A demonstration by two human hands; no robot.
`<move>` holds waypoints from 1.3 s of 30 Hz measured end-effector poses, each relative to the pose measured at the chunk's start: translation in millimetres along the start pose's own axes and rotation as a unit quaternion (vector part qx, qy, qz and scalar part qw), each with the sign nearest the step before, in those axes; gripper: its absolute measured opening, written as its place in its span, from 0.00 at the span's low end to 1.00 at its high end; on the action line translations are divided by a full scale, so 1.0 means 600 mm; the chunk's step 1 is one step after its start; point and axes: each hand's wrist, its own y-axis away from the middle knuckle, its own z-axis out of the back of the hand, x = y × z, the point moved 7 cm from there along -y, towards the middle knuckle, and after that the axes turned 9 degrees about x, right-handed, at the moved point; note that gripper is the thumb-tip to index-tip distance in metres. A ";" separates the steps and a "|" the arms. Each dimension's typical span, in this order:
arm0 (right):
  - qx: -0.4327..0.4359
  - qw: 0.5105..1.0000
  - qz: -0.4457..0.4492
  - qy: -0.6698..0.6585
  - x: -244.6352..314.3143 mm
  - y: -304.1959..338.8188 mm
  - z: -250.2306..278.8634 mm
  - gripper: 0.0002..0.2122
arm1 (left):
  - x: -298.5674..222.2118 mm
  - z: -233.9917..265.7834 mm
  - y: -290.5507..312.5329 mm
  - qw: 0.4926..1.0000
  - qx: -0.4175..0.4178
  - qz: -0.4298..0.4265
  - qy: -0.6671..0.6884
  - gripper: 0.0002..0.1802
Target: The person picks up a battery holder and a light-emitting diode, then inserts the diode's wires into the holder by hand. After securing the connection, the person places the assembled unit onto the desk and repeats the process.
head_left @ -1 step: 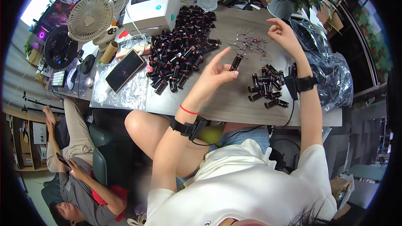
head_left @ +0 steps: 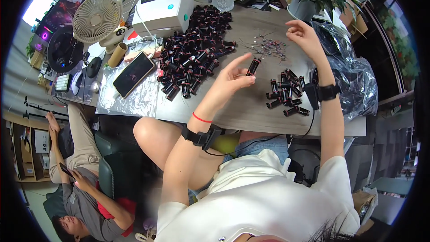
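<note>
My left hand [head_left: 235, 75] grips a small black cylinder [head_left: 254, 66] with red rings near its ends, held tilted between the thumb and bent fingers. The index finger points up and away. My right hand [head_left: 304, 38] is raised at the far right, its bent fingers apart and nothing visible in them. Between the hands lies a scatter of tiny components with thin wire leads [head_left: 272, 48]. A small group of similar black cylinders [head_left: 286, 90] lies nearer me on the right. To the left is a large heap of the same cylinders [head_left: 190, 62].
Left of the heap, a phone [head_left: 133, 75] rests on clear plastic [head_left: 130, 105]. Behind are a white label printer [head_left: 163, 6], a fan [head_left: 97, 18] and a cardboard tube [head_left: 117, 55]. A potted plant [head_left: 302, 6] and plastic bag [head_left: 354, 80] stand right. Another person [head_left: 92, 197] reclines lower left.
</note>
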 end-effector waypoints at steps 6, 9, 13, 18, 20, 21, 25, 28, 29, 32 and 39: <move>0.085 0.946 0.051 -0.308 0.101 0.035 -0.160 0.08 | -0.023 0.013 0.013 0.998 -0.027 -0.045 -0.017 0.31; 0.088 0.924 0.045 -0.371 0.089 0.034 -0.198 0.07 | -0.030 0.023 0.017 0.996 -0.063 -0.057 -0.004 0.31; 0.068 0.913 0.032 -0.401 0.078 0.039 -0.227 0.07 | -0.037 0.026 0.024 0.989 -0.102 -0.105 0.007 0.36; 0.012 0.936 0.000 -0.351 0.069 0.058 -0.231 0.08 | -0.026 0.035 0.018 0.985 -0.099 -0.090 -0.111 0.35; 0.015 0.938 0.011 -0.345 0.068 0.057 -0.237 0.08 | -0.008 0.040 0.014 0.986 -0.114 -0.095 -0.073 0.31; 0.013 0.942 0.021 -0.334 0.069 0.057 -0.238 0.08 | -0.002 0.044 0.014 0.987 -0.119 -0.097 -0.053 0.29; -0.030 0.966 0.103 -0.234 0.085 0.058 -0.246 0.07 | 0.017 0.056 0.018 0.988 -0.105 -0.080 0.081 0.26; -0.051 0.973 0.156 -0.164 0.103 0.065 -0.250 0.06 | 0.015 0.055 0.023 0.987 -0.125 -0.049 0.092 0.23; -0.054 0.973 0.174 -0.140 0.111 0.069 -0.251 0.05 | 0.016 0.056 0.025 0.986 -0.135 -0.033 0.098 0.22; -0.053 0.973 0.180 -0.136 0.126 0.074 -0.266 0.04 | -0.007 0.060 0.023 0.973 -0.175 -0.144 -0.029 0.20; -0.023 0.965 0.120 -0.231 0.111 0.072 -0.273 0.03 | -0.027 0.059 0.035 0.951 -0.210 -0.183 -0.132 0.16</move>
